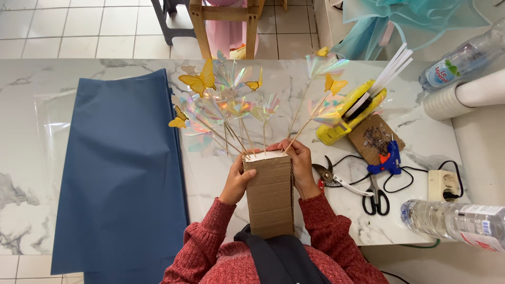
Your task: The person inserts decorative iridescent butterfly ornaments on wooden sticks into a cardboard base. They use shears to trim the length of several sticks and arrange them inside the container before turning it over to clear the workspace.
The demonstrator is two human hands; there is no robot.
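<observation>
Cardboard block point(270, 193) stands on its end at the near edge of the counter point(294, 89), close against the person's chest, and both hands are clamped on it. The left hand point(238, 180) presses on the left side with the fingers bent around the upper corner. The right hand point(301, 165) holds the right side, and its fingertips reach over the top edge, where one thin wooden stick point(294, 138) goes in. It seems the block is gripped from two sides so that it does not tip while the sticks stand in it.

From the top of the block many sticks spread out like a fan, away from the person. They carry yellow paper butterflies point(199, 81) and shiny iridescent film pieces point(231, 108). Both forearms, in red knitted sleeves point(210, 231), rise from below with the elbows apart and the wrists turned inward.

To the left lies a large dark blue sheet point(123, 168) over a clear film. To the right, near the right hand, lie pruning shears point(332, 178), black scissors point(375, 197) and a blue glue gun point(388, 160) on a scrap of cardboard. Further away are a yellow holder with white strips point(351, 110), a socket box point(444, 185) and two plastic bottles point(455, 220).
</observation>
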